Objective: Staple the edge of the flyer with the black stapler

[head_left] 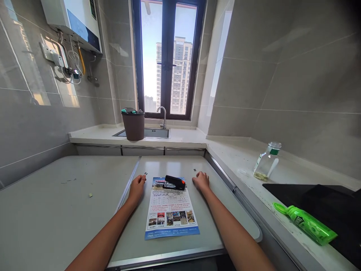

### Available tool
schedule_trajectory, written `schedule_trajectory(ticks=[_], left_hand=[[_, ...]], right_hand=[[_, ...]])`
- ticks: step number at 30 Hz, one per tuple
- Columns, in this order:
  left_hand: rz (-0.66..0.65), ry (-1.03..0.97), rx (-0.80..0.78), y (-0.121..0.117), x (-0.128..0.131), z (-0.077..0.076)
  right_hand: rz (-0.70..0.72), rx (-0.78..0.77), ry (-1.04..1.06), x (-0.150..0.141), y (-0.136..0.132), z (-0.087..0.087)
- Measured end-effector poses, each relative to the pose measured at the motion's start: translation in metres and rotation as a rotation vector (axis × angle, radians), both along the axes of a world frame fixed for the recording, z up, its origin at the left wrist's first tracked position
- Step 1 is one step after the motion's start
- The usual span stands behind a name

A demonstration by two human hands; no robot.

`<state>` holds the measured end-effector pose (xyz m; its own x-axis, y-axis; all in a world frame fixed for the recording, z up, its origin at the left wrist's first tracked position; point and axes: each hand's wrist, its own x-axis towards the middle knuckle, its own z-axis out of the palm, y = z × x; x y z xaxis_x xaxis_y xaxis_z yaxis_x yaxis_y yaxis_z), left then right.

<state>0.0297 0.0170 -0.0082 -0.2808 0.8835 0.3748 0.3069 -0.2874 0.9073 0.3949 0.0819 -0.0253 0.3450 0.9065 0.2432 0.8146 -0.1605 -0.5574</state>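
A printed flyer [171,210] lies flat on the grey table [70,210] in front of me. A black stapler with an orange tip [174,182] rests across the flyer's top edge. My left hand [137,186] rests on the table just left of the flyer, fingers curled in, close to a small metal bit [146,174]. My right hand [201,181] rests on the table just right of the stapler, fingers curled under. Neither hand touches the stapler or the flyer.
A brown bin [133,124] stands on the counter beside the sink [153,133] and tap [163,116] under the window. On the right counter are a glass bottle [266,162], a green bottle lying down [308,223] and a black hob [316,203]. A water heater [73,22] hangs upper left.
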Motion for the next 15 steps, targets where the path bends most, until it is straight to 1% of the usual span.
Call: schedule_trajectory(ticks=[2, 4, 6, 8, 11, 13, 15], left_hand=[[0.044, 0.109, -0.03, 0.003, -0.003, -0.004], [0.1, 0.228, -0.119, 0.008, -0.006, -0.005], [0.141, 0.33, -0.214, 0.015, -0.008, -0.003], [0.153, 0.41, -0.258, 0.024, -0.01, 0.001], [0.163, 0.593, -0.224, 0.041, -0.011, 0.007], [0.169, 0.718, -0.186, 0.049, -0.011, 0.011], [0.149, 0.804, -0.174, 0.054, -0.01, 0.012]], right_hand=[[0.022, 0.037, -0.075, -0.011, -0.01, -0.003], [0.064, 0.071, -0.155, -0.018, -0.018, -0.004], [0.106, 0.078, -0.19, -0.022, -0.022, -0.002], [0.138, 0.088, -0.185, -0.022, -0.025, 0.001], [0.201, 0.169, -0.138, -0.022, -0.027, 0.006], [0.285, 0.259, -0.094, -0.025, -0.028, 0.008], [0.372, 0.339, -0.05, -0.029, -0.029, 0.009]])
